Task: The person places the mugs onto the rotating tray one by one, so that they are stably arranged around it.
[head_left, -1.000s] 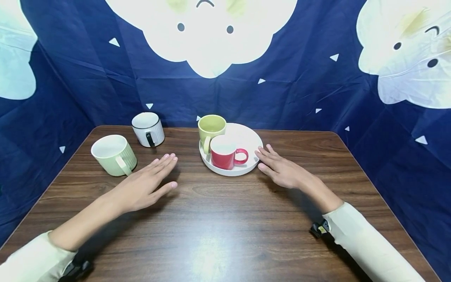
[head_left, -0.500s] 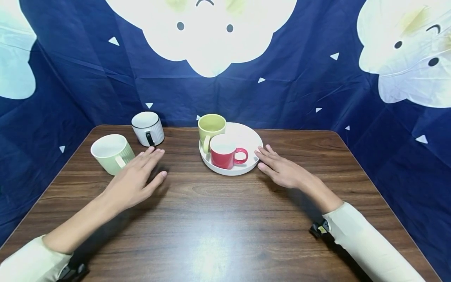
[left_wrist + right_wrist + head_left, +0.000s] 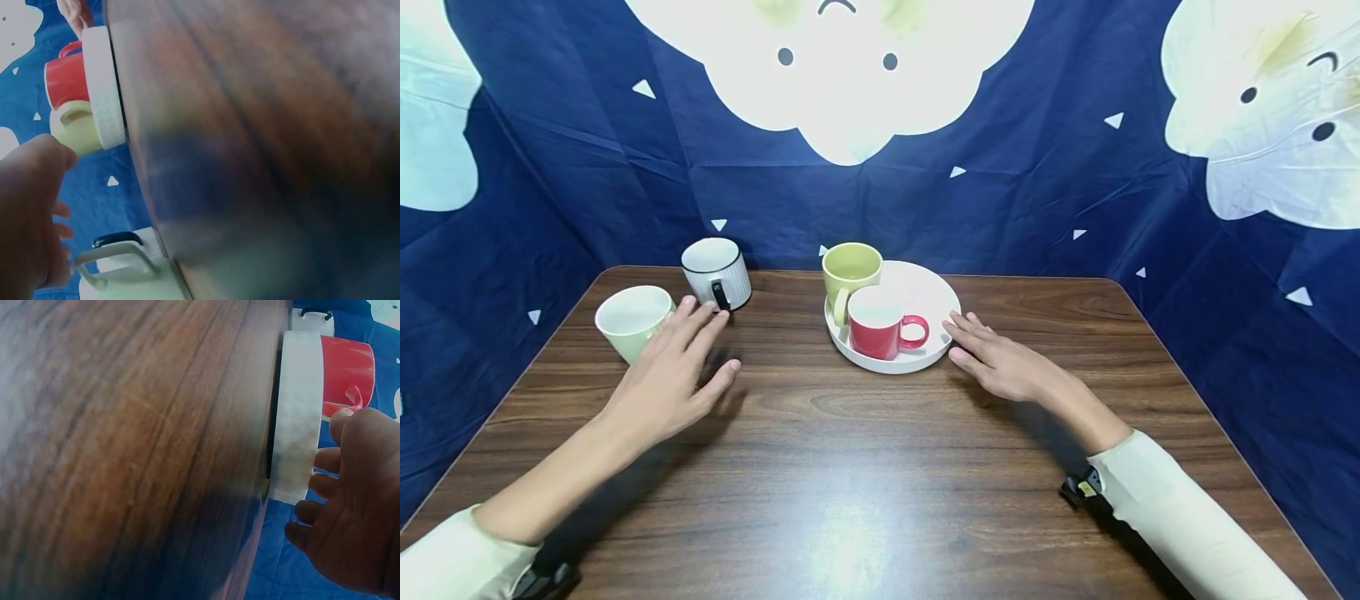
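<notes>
My left hand [image 3: 662,375], fingers spread and fairly straight, hovers in front of the pale green mug [image 3: 634,321] and covers its handle in the head view. In the left wrist view that mug's handle [image 3: 115,255] shows close to the fingers. Just past the fingertips stands a white ribbed mug [image 3: 718,273] with a black rim and handle. At the right edge of a round white tray [image 3: 925,287], my right hand [image 3: 1003,362] has its extended fingertips right at the rim. The tray bears a red mug [image 3: 874,333] and a yellow-green mug [image 3: 852,265].
All of this is on a dark wooden table [image 3: 865,467] with a bright reflection near the front. A blue cloth [image 3: 1037,208] printed with white clouds hangs close behind the back edge and along both sides.
My left hand has moved left, from the gap between mugs and tray to in front of the pale green mug, its fingers spreading. The right hand, tray and mugs have stayed put.
</notes>
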Motion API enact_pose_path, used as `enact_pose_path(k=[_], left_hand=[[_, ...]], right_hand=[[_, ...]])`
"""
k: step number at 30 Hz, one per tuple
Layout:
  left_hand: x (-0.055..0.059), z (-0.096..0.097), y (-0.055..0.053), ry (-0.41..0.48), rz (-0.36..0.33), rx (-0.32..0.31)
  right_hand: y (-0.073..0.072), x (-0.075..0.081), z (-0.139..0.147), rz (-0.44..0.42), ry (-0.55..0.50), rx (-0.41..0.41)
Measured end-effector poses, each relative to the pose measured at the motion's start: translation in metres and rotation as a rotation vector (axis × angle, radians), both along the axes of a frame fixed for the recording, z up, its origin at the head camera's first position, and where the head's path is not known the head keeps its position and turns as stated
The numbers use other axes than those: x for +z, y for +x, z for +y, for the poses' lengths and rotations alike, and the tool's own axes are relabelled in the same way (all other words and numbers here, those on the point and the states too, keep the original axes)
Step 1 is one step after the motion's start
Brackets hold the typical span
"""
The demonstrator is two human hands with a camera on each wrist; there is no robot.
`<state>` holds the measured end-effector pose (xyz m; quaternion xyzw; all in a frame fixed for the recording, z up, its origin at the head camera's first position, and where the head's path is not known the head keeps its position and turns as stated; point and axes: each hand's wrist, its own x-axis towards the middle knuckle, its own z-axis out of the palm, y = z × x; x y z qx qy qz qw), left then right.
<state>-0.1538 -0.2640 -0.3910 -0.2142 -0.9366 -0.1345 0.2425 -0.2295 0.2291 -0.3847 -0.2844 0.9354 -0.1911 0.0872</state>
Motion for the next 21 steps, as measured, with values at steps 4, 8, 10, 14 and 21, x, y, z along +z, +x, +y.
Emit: enact_pose_path(k=[4,8,10,14,21], left_hand=[[0.004,-0.005,0.000,0.050,-0.059,0.090],[0.006,-0.011,-0.001,0.091,-0.133,0.185],[0.007,-0.013,-0.001,0.107,-0.156,0.225],[0.010,-0.018,-0.003,0.130,-0.186,0.295],[0.011,-0.033,-0.008,0.148,-0.261,0.395]], right_hand=[[0.000,0.001,0.000,0.003,0.000,0.002],[0.000,0.000,0.000,0.002,-0.003,0.005],[0.000,0.000,0.000,0.002,-0.004,0.005],[0.000,0.001,-0.001,0.001,-0.005,0.007],[0.001,0.000,-0.001,-0.006,-0.005,0.006]])
